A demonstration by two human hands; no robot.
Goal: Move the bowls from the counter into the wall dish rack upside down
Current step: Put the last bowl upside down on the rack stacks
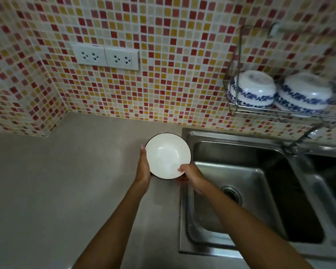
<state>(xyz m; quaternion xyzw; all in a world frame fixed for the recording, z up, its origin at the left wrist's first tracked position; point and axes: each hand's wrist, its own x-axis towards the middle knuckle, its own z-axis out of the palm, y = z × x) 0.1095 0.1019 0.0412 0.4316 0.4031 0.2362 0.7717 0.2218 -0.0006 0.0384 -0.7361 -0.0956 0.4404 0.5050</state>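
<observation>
Seen from above, two bare forearms reach forward over a grey counter point(56, 191). Both hands grip a white bowl with a dark rim point(167, 155), open side up, near the frame's centre. The left hand point(143, 166) cups its edge at 9 o'clock; the right hand point(190, 174) pinches the rim at 5 o'clock, thumb inside. A steel sink point(241, 191) lies just beside the bowl at 3 o'clock. At 2 o'clock, a wire rack point(239, 105) on the mosaic tile wall point(163, 65) holds two blue-patterned bowls upside down, side by side: the left one point(252, 88) and the right one point(304, 92). Two double sockets point(106, 57) sit at 11 o'clock.
</observation>
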